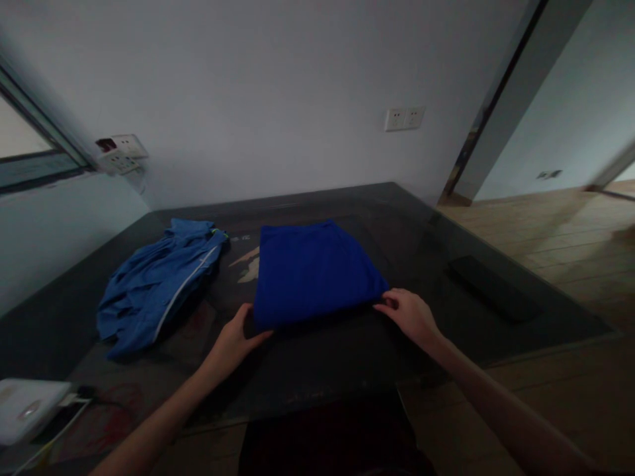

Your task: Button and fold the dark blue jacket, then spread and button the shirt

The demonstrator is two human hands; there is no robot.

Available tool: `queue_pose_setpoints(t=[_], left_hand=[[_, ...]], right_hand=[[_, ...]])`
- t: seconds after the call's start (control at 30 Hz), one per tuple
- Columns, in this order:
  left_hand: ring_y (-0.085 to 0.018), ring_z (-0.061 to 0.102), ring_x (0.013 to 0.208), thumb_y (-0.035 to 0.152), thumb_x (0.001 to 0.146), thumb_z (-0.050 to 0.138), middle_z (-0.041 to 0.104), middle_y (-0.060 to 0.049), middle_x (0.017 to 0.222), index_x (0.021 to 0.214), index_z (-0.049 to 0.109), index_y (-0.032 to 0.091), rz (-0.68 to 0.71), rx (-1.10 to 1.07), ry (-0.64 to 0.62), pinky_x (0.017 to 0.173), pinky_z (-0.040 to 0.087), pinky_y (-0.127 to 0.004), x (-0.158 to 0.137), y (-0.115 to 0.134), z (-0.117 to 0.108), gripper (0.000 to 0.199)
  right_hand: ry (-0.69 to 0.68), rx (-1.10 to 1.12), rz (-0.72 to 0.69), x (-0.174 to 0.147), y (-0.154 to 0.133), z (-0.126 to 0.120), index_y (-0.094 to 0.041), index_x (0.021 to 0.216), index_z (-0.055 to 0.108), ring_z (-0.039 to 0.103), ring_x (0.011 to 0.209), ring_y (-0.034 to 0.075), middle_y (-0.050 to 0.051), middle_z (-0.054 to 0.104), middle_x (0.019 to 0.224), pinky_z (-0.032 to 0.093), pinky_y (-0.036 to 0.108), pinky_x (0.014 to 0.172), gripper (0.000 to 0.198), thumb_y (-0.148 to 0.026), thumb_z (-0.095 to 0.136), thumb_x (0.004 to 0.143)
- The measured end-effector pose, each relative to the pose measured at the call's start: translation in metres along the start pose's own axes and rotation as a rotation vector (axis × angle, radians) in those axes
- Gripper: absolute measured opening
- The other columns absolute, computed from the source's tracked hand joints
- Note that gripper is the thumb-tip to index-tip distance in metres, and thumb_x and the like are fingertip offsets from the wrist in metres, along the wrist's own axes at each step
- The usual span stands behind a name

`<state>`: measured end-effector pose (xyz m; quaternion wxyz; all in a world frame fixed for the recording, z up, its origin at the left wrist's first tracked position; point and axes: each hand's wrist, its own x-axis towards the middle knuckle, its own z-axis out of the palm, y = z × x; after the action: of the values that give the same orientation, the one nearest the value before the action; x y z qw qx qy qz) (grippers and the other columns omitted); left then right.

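A bright blue folded cloth (pixel 315 274) lies flat on the dark table (pixel 327 360), wider along its near edge than its far one. At its near left corner, my left hand (pixel 239 339) grips the fabric, thumb along the front edge and fingers at the side. The near right corner is pinched between the thumb and fingers of my right hand (pixel 407 315). Some fingertips are hidden by the cloth. Left of it rests a crumpled lighter blue garment (pixel 161 284) with a white stripe.
On the table's right side lies a long black flat object (pixel 491 285). A white box (pixel 32 408) with plugs and cables sits at the lower left. Wall sockets (pixel 404 119) are above the table's back edge, and more sockets (pixel 122 153) hang at the left corner.
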<state>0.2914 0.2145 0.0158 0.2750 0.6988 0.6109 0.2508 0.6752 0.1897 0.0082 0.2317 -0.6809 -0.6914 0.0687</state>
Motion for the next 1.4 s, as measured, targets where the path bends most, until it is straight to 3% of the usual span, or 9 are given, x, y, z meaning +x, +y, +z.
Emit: queue_pose_setpoints(t=[0.13,0.3,0.43,0.57,0.73,0.87,1.13,1.3,1.4], left_hand=[[-0.026,0.06,0.103,0.046,0.065,0.068,0.064,-0.007,0.109,0.105,0.047,0.024,0.043,-0.041,0.029,0.089,0.047,-0.036,0.003,0.005,0.003,0.05],[-0.024,0.06,0.103,0.045,0.07,0.064,0.064,-0.005,0.109,0.112,0.044,0.025,0.059,-0.147,0.105,0.088,0.048,-0.035,0.004,0.015,0.002,0.05],[-0.023,0.061,0.086,0.05,0.075,0.056,0.066,-0.004,0.091,0.092,0.053,0.023,0.059,-0.097,0.14,0.078,0.049,-0.032,0.015,0.032,-0.009,0.032],[-0.016,0.054,0.065,0.051,0.077,0.052,0.055,0.0,0.067,0.075,0.049,0.021,0.067,-0.166,0.256,0.059,0.043,-0.026,0.031,0.049,-0.023,0.03],[-0.014,0.054,0.069,0.05,0.077,0.056,0.056,0.002,0.069,0.076,0.05,0.019,0.132,-0.344,0.301,0.065,0.043,-0.023,0.033,0.057,-0.033,0.031],[-0.015,0.058,0.071,0.05,0.074,0.061,0.06,0.001,0.075,0.079,0.052,0.018,0.076,-0.443,0.229,0.066,0.046,-0.023,0.016,0.045,-0.028,0.033],[-0.023,0.063,0.088,0.049,0.069,0.067,0.069,-0.004,0.093,0.095,0.064,0.02,0.035,-0.235,-0.154,0.082,0.051,-0.033,-0.022,0.001,-0.018,0.039],[-0.024,0.063,0.084,0.057,0.073,0.058,0.068,-0.005,0.09,0.098,0.064,0.018,-0.031,-0.193,-0.129,0.077,0.051,-0.033,-0.016,0.002,-0.018,0.047],[-0.023,0.061,0.08,0.06,0.079,0.047,0.066,-0.005,0.083,0.085,0.064,0.017,-0.021,-0.198,-0.093,0.077,0.049,-0.032,-0.006,0.01,-0.011,0.047]], right_hand=[[0.017,-0.023,0.032,0.007,-0.006,0.001,-0.021,0.059,0.052,0.052,0.059,0.016,0.0,0.059,0.063,0.027,0.026,0.051,0.032,-0.046,0.067,0.073],[0.057,0.163,0.034,0.021,-0.008,0.002,-0.021,0.06,0.051,0.052,0.057,0.015,0.0,0.06,0.063,0.031,0.025,0.052,0.026,-0.038,0.062,0.076],[0.13,0.264,-0.07,0.033,-0.002,-0.007,-0.02,0.061,0.05,0.05,0.058,0.014,0.0,0.057,0.062,0.035,0.025,0.056,0.024,-0.035,0.058,0.078],[0.167,0.286,-0.129,0.047,0.006,-0.029,-0.02,0.06,0.047,0.047,0.056,0.013,-0.001,0.052,0.059,0.034,0.024,0.055,0.03,-0.039,0.058,0.08],[0.204,0.308,-0.32,0.058,0.006,-0.061,-0.019,0.063,0.05,0.05,0.062,0.014,0.0,0.053,0.064,0.037,0.026,0.06,0.032,-0.043,0.057,0.082],[0.155,0.376,-0.393,0.054,0.009,-0.063,-0.018,0.066,0.052,0.054,0.069,0.016,0.003,0.058,0.071,0.04,0.028,0.067,0.029,-0.041,0.056,0.084],[-0.364,0.467,-0.16,0.018,0.036,-0.044,-0.017,0.081,0.062,0.059,0.076,0.018,0.005,0.064,0.083,0.046,0.03,0.069,0.029,-0.044,0.051,0.083],[-0.425,0.715,0.173,0.01,0.022,-0.036,-0.017,0.098,0.052,0.06,0.054,0.014,0.003,0.062,0.071,0.047,0.026,0.049,0.048,-0.061,0.042,0.083],[-0.412,0.715,0.233,0.013,0.011,-0.024,-0.018,0.097,0.046,0.055,0.041,0.012,-0.003,0.058,0.06,0.042,0.023,0.039,0.051,-0.065,0.047,0.078]])
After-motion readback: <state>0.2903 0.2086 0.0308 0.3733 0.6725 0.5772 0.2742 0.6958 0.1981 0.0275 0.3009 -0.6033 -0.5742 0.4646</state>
